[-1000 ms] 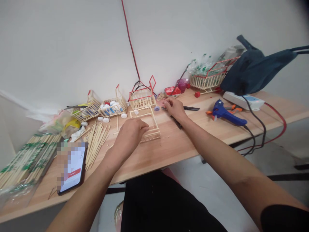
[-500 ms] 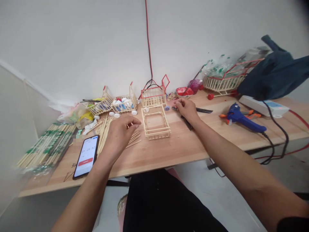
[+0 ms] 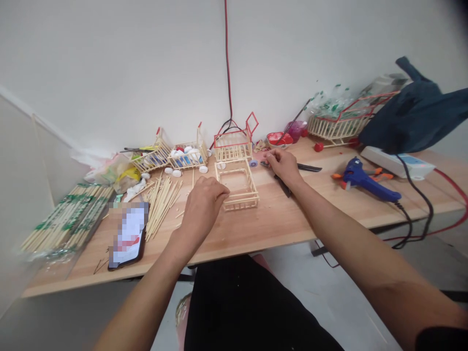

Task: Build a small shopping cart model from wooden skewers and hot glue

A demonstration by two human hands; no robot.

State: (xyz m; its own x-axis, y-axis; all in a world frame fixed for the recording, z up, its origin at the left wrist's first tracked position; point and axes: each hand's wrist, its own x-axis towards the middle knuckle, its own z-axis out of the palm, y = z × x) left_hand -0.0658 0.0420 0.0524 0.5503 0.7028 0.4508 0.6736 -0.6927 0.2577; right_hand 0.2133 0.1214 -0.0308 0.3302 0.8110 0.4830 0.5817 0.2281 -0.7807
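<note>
A small open box frame of pale wooden sticks lies on the wooden table. My left hand rests just left of it, fingers curled under and knuckles up, fingertips at the frame's near left corner; what they hold, if anything, is hidden. My right hand sits behind the frame's right side. Its fingers are pinched together beside a small blue cap and a black tool; I cannot see anything between them.
Loose sticks, a phone and wrapped stick bundles lie to the left. Stick carts with bottle caps, a red paint dish and a bigger cart line the wall. A blue glue gun, power strip and dark bag are on the right.
My left hand went out over the loose sticks with fingers spread, then came back right to the frame's corner with fingers curled. My right hand stayed put.
</note>
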